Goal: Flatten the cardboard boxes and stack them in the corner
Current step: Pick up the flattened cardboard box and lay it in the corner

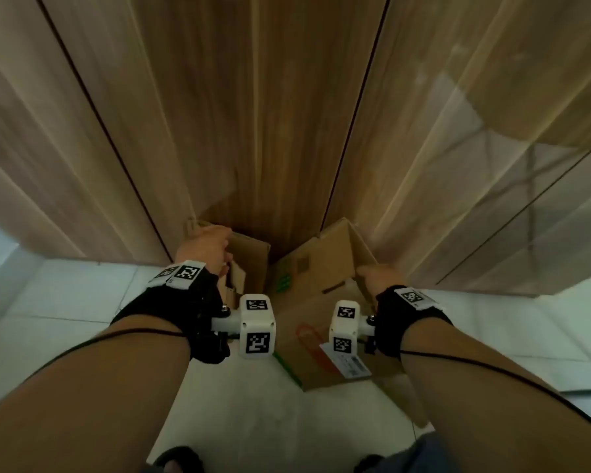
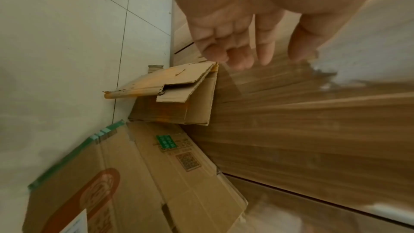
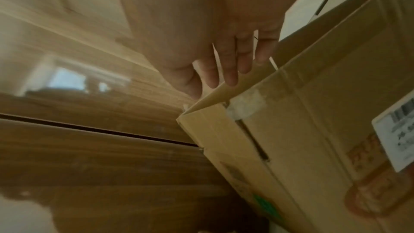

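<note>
Against wood panels (image 1: pixel 270 131) on a tiled floor (image 1: pixel 82 302), a large box (image 1: pixel 321 319) with red print, green tape and a white label leans beside a smaller flattened box (image 2: pixel 179 95). The left hand (image 1: pixel 205 249) hovers with relaxed fingers; the right hand (image 1: pixel 377 279) touches the large box's flap with straight fingers.

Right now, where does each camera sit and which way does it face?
Head: high, facing down at both boxes by the wooden wall; both forearms, left hand, right hand.
Left wrist: along open fingers toward the flattened box.
Right wrist: along fingers at the big box rim.
Shared: the big box.
</note>
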### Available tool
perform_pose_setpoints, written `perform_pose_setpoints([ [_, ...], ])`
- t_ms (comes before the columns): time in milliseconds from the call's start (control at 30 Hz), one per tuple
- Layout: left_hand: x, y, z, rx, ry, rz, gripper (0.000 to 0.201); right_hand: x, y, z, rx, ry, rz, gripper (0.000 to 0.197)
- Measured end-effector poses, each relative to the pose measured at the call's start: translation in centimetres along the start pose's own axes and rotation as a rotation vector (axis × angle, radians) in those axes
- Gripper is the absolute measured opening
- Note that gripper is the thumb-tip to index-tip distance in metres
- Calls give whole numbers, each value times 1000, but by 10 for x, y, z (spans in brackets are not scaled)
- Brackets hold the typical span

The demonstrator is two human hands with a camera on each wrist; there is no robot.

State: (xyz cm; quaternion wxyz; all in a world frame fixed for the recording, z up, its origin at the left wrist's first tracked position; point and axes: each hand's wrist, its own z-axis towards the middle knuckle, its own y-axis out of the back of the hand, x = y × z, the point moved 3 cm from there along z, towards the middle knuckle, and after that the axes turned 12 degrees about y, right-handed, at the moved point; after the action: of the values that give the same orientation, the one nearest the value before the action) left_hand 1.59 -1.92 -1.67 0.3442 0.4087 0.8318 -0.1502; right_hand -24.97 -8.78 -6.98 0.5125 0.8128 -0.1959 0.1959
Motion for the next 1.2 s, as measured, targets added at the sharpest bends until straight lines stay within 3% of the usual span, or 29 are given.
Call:
perform_pose_setpoints([
  [33,0,-3,0,4,-5,11,10,-2,1,0,51,26,-104,40],
  [167,10,-9,6,12,-6,49,14,-8,-10,-7,129,-40,-129,40],
  [467,28,-8,7,38,-6,90,12,-16,-36,-13,120,-115,-46,37],
  [733,30,-12,-18,72,-39,131,12,13,3,-41,22,75,-118,54],
  [933,27,-7,-49,75,-82,215,13,48,46,-76,-32,272,-127,56],
  [1200,18,24,-92,60,-241,564,65,104,105,-140,-71,417,-94,54],
])
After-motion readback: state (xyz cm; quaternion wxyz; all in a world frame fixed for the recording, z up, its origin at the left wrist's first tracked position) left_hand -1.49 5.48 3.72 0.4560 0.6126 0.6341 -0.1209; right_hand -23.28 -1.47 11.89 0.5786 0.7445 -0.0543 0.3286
